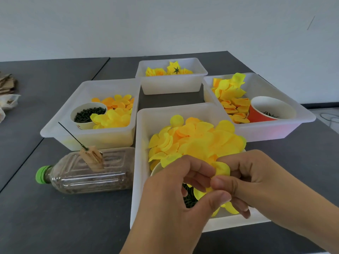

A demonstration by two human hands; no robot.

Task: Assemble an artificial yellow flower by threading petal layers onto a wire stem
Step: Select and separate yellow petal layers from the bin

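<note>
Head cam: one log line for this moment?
left hand: pinching petal layer | right hand: pinching same | over near tray | wire stem: untouched

1. Petal layers [200,138] in the near bin, centre of the frame: bright yellow mixed with orange
2. All four bins [95,136]: translucent white
3. Paper cup [88,114], centre left: white, filled with dark green pieces
4. Tipped cup [264,112], right of the frame: red outside, white inside
5. Bottle [91,173], lower left: clear with a brownish fill, cap [42,174] bright green
6. Wire stem [72,135] above the bottle: dark green
7. Table [55,226]: dark grey
8. Wall [165,24], top of the frame: pale grey-white
9. Finished flowers [168,70] in the far bin: yellow, one showing a dark green star
</note>
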